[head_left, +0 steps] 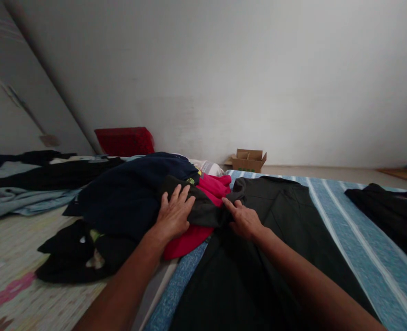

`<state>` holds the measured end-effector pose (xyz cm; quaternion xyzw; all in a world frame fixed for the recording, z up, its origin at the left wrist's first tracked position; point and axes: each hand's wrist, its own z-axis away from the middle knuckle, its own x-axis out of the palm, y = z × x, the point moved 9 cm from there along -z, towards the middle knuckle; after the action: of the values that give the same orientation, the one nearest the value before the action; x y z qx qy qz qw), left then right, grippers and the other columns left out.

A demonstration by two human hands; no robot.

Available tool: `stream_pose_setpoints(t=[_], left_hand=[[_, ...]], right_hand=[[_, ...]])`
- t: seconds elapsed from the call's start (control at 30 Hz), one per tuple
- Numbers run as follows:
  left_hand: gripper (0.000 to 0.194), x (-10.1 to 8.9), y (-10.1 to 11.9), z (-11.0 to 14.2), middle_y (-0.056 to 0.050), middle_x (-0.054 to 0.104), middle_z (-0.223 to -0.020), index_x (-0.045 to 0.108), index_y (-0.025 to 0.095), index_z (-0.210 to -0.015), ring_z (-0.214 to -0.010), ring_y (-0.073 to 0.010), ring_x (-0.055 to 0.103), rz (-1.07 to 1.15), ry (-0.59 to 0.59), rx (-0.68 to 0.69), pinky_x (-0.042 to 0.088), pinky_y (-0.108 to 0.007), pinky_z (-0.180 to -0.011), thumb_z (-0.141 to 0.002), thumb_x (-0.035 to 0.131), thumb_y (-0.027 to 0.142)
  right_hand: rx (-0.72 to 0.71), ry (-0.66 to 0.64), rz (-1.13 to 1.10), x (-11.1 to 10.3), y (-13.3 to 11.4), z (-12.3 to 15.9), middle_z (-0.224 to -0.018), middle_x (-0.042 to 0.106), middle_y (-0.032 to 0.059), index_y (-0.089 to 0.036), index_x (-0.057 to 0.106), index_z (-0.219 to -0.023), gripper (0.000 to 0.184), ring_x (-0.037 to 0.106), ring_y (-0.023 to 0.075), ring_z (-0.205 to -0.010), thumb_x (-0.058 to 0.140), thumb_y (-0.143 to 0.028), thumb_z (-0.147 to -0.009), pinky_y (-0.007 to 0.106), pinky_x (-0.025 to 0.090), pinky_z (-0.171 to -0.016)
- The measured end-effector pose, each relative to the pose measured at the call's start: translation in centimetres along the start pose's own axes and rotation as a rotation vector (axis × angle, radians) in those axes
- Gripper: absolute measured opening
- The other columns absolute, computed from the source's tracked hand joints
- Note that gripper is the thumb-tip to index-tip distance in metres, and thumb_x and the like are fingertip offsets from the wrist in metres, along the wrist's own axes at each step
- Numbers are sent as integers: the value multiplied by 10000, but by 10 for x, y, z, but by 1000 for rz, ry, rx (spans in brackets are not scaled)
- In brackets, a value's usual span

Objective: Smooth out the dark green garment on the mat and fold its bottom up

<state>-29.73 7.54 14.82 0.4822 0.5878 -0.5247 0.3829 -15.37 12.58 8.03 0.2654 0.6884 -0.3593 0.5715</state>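
Note:
A dark grey long-sleeved shirt (275, 257) lies spread out, its collar end away from me and one sleeve (203, 209) stretched to the left. My left hand (176, 214) rests on that sleeve with fingers spread. Closer to the shoulder, my right hand (243, 218) has its fingers curled on the sleeve's cloth, gripping it. Beneath the sleeve shows a bright pink-red garment (183, 243), partly covered. A navy garment (124, 193) is heaped just left of my left hand, with a black bundled garment (76, 255) in front of it.
Blue striped bedding (355, 230) lies under the shirt, with a patterned light mat (10, 266) at left. More folded dark clothes (392, 216) are at right; jeans (31, 197) and other clothes lie at far left. An open cardboard box (248, 161) and a red case (124, 141) stand by the wall.

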Motion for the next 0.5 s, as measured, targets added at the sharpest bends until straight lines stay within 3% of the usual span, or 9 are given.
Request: stream_pose_setpoints(t=[0.07,0.13,0.23,0.33,0.4,0.5], left_hand=[[418,-2,-5,2,-132,299,-1481,596,172,-1074,-1370,-340,203,-38,-19,12,230,-560,-1051,-674,543,62],[264,-14,-1,2,-138,433,-1397,623,164,-922,-1325,-316,310,-38,61,28,283,-484,-1034,-729,478,57],[226,-37,13,1,-142,639,-1072,594,149,-889,-1077,-278,548,16,174,7,399,-404,-900,-805,392,93],[213,-48,32,-3,-98,660,-856,582,164,-886,-821,-233,619,138,181,-76,444,-337,-726,-843,374,171],[168,-53,50,-7,-70,660,-815,587,173,-843,-782,-204,618,324,199,-78,439,-301,-709,-817,422,188],[132,-49,80,-10,-45,658,-798,591,169,-800,-767,-169,612,710,158,23,439,-264,-698,-779,461,175]], right_hand=[[4,-6,16,0,-4,1,-1208,463,123,-298,96,-1463,813,594,267,-976,537,-228,-784,327,457,-733],[19,-9,14,-2,-9,1,-1207,465,129,-307,104,-1464,814,613,271,-943,546,-244,-783,334,460,-723],[52,-2,-37,-4,-12,-3,-1215,465,142,-310,98,-1467,866,628,287,-910,600,-305,-761,351,464,-709],[72,65,-264,-9,-10,-10,-1183,498,141,-308,207,-1447,943,622,308,-909,715,-326,-652,374,460,-726],[64,125,-494,-12,-4,-14,-1100,557,116,-266,452,-1325,767,617,293,-890,740,-265,-614,368,454,-741],[32,159,-722,-12,12,-18,-906,629,55,-171,664,-955,242,608,216,-835,643,-179,-714,290,452,-726]])
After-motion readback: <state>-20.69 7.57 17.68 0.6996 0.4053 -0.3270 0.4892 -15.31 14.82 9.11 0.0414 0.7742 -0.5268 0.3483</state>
